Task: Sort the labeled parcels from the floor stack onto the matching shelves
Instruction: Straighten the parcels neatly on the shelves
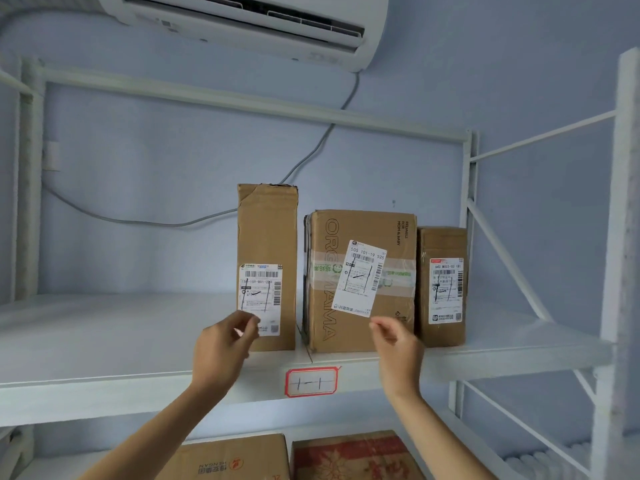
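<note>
The white shelf rack (pixel 620 237) in front of me fills almost the whole view, and its upper shelf (pixel 104 341) carries three brown parcels that stand side by side toward the right end. Above the rack an air conditioner (pixel 263 26) hangs on the blue wall, and a grey cable (pixel 138 221) runs down from it behind the parcels.

The wide parcel (pixel 360 282) stands in the middle, with clear tape across its front and a white label stuck on at a slant. The tall parcel (pixel 267 237) stands upright just beside it on the left, with its label low on the front. The small parcel (pixel 442 285) stands at the right, touching or almost touching the wide one.

On the shelf below, I see the tops of a plain box (pixel 239 459) and a box with red print (pixel 353 455).

On the front edge of the upper shelf, under the wide parcel, there is a red-framed tag (pixel 311 381) marked "1-1".

My left hand (pixel 221 344) is raised before the lower part of the tall parcel, fingers loosely bent, holding nothing; if the fingertips touch the label, I cannot tell. My right hand (pixel 398 344) is before the lower right corner of the wide parcel, also loosely curled and with nothing in it.
</note>
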